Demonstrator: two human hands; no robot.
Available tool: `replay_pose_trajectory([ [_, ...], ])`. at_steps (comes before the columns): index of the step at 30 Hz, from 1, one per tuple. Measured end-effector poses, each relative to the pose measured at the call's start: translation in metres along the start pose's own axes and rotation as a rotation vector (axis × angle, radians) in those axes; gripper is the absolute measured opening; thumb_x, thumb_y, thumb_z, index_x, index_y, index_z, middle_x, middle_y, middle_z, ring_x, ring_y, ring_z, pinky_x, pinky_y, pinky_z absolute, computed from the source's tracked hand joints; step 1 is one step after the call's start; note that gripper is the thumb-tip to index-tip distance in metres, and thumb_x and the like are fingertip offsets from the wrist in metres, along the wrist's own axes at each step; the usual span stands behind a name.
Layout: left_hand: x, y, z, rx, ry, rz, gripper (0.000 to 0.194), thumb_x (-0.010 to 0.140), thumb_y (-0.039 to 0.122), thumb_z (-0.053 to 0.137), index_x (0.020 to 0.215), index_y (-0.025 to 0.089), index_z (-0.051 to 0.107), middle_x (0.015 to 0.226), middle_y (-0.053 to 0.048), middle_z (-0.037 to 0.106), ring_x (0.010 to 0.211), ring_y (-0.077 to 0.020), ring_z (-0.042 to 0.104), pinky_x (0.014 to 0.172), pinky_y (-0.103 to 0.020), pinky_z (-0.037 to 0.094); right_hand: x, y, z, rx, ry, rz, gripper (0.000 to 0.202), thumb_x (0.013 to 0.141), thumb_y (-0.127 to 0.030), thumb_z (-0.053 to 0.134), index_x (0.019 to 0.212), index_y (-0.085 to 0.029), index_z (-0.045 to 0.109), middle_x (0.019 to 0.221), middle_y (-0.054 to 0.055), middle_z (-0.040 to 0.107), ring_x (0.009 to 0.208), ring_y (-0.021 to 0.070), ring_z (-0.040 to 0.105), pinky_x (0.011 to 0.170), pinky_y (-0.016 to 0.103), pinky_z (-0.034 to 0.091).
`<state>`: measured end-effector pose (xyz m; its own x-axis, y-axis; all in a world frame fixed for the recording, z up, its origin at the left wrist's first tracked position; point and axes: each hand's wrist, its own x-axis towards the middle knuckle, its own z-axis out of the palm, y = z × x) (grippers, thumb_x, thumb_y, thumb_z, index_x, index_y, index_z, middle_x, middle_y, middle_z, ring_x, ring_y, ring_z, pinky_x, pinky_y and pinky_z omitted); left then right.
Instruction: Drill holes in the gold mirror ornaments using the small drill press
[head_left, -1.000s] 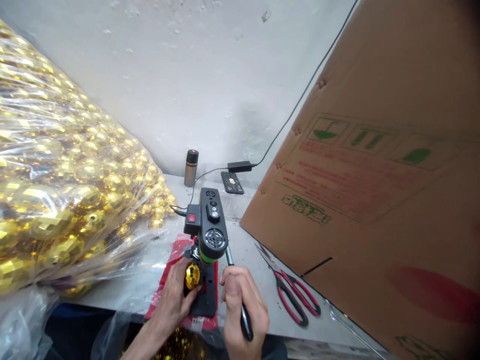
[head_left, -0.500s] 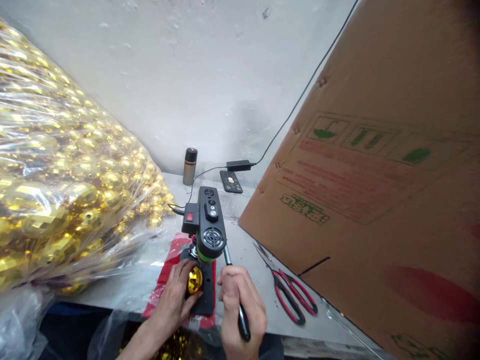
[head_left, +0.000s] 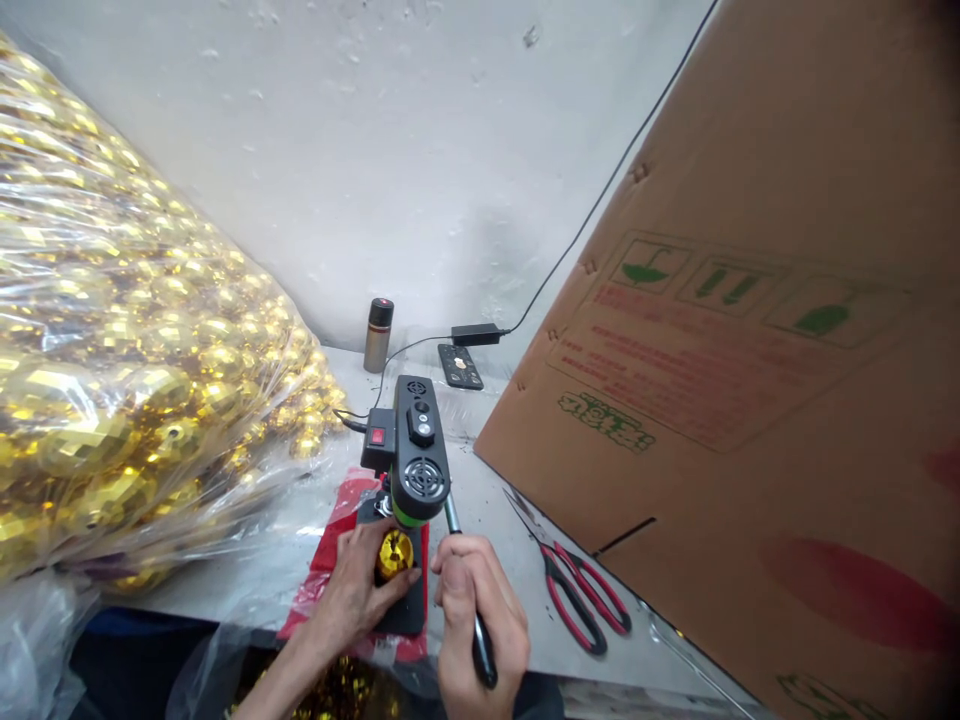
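Note:
My left hand [head_left: 365,580] has its thumb and fingers curled round a shiny gold faceted ball [head_left: 394,555], holding it over the base plate of a small black drill press [head_left: 421,450]. The machine's head, with two round vents and a red switch on its side box, overhangs the ball; its underside is hidden. My right hand [head_left: 480,615] is wrapped round the black grip of the press's lever handle [head_left: 484,650], whose metal rod runs up to the machine's right side. A red plastic sheet [head_left: 330,560] lies beneath the base.
A clear bag of gold balls [head_left: 150,350] fills the left. Red-handled scissors [head_left: 581,590] lie right of my right hand, beside a large cardboard box [head_left: 712,380]. Behind the press are a phone [head_left: 460,366], a power adapter [head_left: 475,334] and a dark-capped bottle [head_left: 378,335].
The gold ball has turned in my left fingers and shifted slightly up and to the right, with my thumb following. My right hand keeps its grip on the lever handle.

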<state>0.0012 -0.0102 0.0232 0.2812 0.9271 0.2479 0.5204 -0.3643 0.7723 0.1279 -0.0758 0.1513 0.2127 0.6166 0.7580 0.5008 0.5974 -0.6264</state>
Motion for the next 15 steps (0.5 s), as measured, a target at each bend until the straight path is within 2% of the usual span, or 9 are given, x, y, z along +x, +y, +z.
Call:
replay_pose_trajectory([
  [6, 0.003, -0.001, 0.003, -0.068, -0.027, -0.061, 0.042, 0.079, 0.040, 0.077, 0.116, 0.020, 0.069, 0.107, -0.012, 0.076, 0.102, -0.0350, 0.067, 0.096, -0.053, 0.052, -0.002, 0.002, 0.002, 0.009, 0.042, -0.008, 0.027, 0.107, -0.015, 0.043, 0.083, -0.022, 0.052, 0.076, -0.003, 0.055, 0.063, 0.0077, 0.053, 0.057, 0.019, 0.041],
  [12, 0.001, -0.005, 0.006, -0.051, 0.002, -0.059, 0.041, 0.081, 0.042, 0.075, 0.115, 0.020, 0.069, 0.104, -0.011, 0.075, 0.101, -0.0342, 0.066, 0.092, -0.050, 0.053, -0.004, 0.006, 0.005, 0.004, 0.051, -0.070, 0.031, 0.107, -0.014, 0.042, 0.078, -0.023, 0.049, 0.073, -0.004, 0.054, 0.063, 0.0083, 0.055, 0.057, 0.020, 0.042],
  [15, 0.000, -0.007, 0.009, -0.020, 0.006, -0.061, 0.040, 0.080, 0.040, 0.076, 0.115, 0.021, 0.068, 0.100, -0.010, 0.073, 0.100, -0.0338, 0.065, 0.090, -0.048, 0.053, -0.013, 0.007, 0.010, -0.013, 0.095, -0.020, 0.032, 0.108, -0.017, 0.040, 0.078, -0.023, 0.049, 0.074, -0.003, 0.055, 0.063, 0.0086, 0.054, 0.059, 0.021, 0.042],
])
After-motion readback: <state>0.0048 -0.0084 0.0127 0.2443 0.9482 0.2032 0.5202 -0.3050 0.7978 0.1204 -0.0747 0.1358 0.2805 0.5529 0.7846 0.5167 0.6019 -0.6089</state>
